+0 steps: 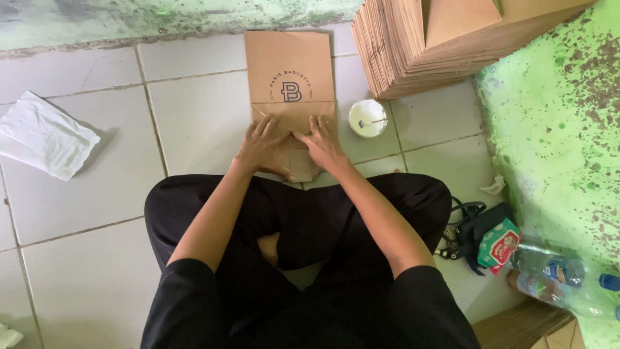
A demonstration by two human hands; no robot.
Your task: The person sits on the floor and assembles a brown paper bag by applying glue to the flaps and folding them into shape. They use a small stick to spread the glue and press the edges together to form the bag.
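Note:
A flat brown paper bag [288, 71] with a dark printed emblem lies on the white tiled floor in front of my crossed legs. Its near end is folded into flaps. My left hand [261, 145] presses flat on the left side of that fold, fingers spread. On the right side my right hand [323, 143] presses down too, its fingertips meeting the left hand over the fold's middle. Neither hand grips anything; both lie flat on the paper.
A tall stack of the same brown paper bags [413, 45] leans at the top right. A small white cup with a stick in it [367, 118] stands beside the bag. White cloth [42, 136] lies left. A black bag [475, 229], tissue pack [500, 242] and plastic bottles [549, 271] sit right, against a green wall.

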